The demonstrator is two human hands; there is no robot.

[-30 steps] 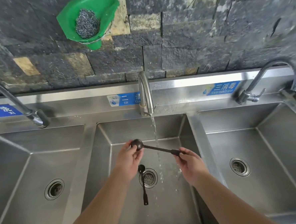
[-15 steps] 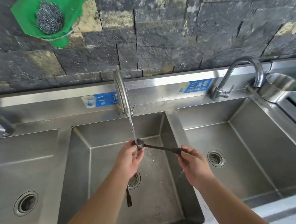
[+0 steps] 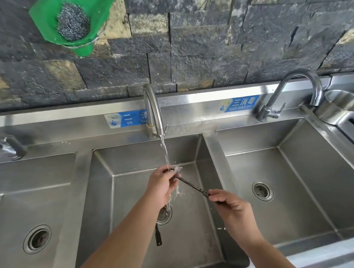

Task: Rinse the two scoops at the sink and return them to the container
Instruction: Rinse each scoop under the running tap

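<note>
A dark long-handled scoop (image 3: 190, 183) is held over the middle sink basin (image 3: 134, 190). My left hand (image 3: 161, 185) wraps its bowl end under the running water from the middle faucet (image 3: 153, 110). My right hand (image 3: 230, 205) pinches the handle's far end. Water splashes off the bowl, which my fingers mostly hide. The second dark scoop (image 3: 158, 235) lies on the basin floor by the drain, its bowl hidden under my left forearm.
Left basin (image 3: 14, 197) and right basin (image 3: 311, 179) flank the middle one. A second faucet (image 3: 289, 93) stands at the right, with a steel container (image 3: 340, 107) beside it. A green holder with steel wool (image 3: 72, 22) hangs on the stone wall.
The scoop's bowl moved from beside the stream into it, and water now splashes over my left fingers. The handle tilts down more toward my right hand. The camera view shifted.
</note>
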